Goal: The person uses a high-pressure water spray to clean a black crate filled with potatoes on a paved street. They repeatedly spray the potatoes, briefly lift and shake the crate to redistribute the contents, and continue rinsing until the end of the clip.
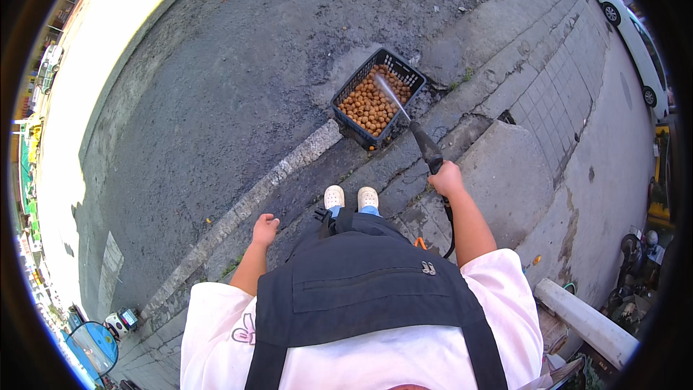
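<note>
My right hand (447, 179) is closed around the grip of a black pressure-washer spray gun (427, 143). From its nozzle a narrow white jet of water (390, 93) strikes round, brown, walnut-like nuts (369, 105) in a black plastic crate (351, 125). The crate stands on wet ground at the pavement's edge, beyond my feet. A black hose (451, 227) trails from the gun beneath my right forearm. My left hand (265, 230) hangs empty at my left side, its fingers loosely curled and touching nothing.
My white clogs (351, 198) stand on cracked paving just short of the crate. A pale kerb strip (276, 173) runs diagonally left of me. A white post (587, 322) leans at lower right; a white car (633, 46) is parked far right. A scooter mirror (95, 346) shows lower left.
</note>
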{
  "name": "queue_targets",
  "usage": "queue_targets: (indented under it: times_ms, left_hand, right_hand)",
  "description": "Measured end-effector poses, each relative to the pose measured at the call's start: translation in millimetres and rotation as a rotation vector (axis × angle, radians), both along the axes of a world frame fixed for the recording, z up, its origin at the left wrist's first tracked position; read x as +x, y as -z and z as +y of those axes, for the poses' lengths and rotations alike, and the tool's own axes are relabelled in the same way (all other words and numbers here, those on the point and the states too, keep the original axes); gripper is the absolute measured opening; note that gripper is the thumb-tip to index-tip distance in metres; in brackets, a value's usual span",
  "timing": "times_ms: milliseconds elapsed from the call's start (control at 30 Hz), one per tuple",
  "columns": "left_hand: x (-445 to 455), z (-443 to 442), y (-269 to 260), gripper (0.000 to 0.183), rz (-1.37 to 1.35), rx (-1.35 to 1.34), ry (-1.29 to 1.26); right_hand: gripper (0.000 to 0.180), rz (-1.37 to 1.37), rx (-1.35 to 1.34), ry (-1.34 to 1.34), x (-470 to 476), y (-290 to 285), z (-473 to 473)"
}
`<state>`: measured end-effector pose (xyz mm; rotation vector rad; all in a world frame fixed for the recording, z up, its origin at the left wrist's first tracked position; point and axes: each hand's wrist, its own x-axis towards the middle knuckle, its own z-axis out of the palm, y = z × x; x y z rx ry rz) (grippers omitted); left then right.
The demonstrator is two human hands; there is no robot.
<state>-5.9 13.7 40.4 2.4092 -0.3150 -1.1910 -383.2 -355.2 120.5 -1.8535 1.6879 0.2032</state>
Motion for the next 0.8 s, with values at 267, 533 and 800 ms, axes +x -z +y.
queue_targets:
  times_ms: [267,533,800]
  left_hand:
    - [-1.2,-1.9,-0.5,0.036,0.007,0.003,-0.011]
    - [0.8,-1.1,5.4,0.037,0.03,-0.021,-0.056]
    - [1.2,0.1,6.2,0.037,0.014,-0.027,-0.032]
  right_hand:
    - [0.026,-0.009,0.029,-0.01,-3.3,4.9,-3.9]
    - [0.029,0.005,0.036,0.013,-1.2,6.1,-8.9]
    - [0.035,0.05,0.154,0.077,-1.2,-4.5,-11.7]
